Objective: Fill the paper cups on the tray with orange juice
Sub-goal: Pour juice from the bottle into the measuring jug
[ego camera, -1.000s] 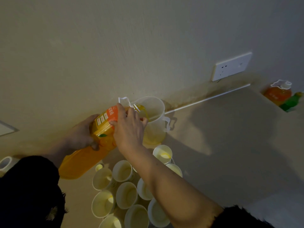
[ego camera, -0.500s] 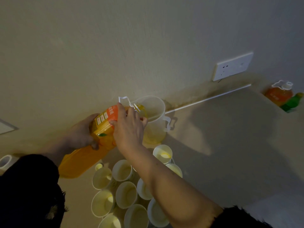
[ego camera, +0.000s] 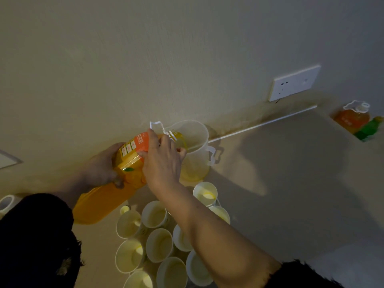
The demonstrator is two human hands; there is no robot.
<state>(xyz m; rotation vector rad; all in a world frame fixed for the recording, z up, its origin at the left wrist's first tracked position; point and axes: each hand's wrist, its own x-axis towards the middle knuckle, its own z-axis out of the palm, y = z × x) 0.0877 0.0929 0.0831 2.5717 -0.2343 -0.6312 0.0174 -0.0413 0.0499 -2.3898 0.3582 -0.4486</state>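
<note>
Fingers of both hands clamp tilted juice bottle (ego camera: 108, 196); orange label (ego camera: 136, 143) writing unreadable.

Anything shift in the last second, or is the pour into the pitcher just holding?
Nothing visibly changed. The left hand and right hand keep the same grip on the tilted orange juice bottle, its mouth over the clear pitcher. The paper cups sit where they were, as do the bottles at far right.

Wall socket (ego camera: 294, 83); green bottle (ego camera: 368, 129) far right.
</note>
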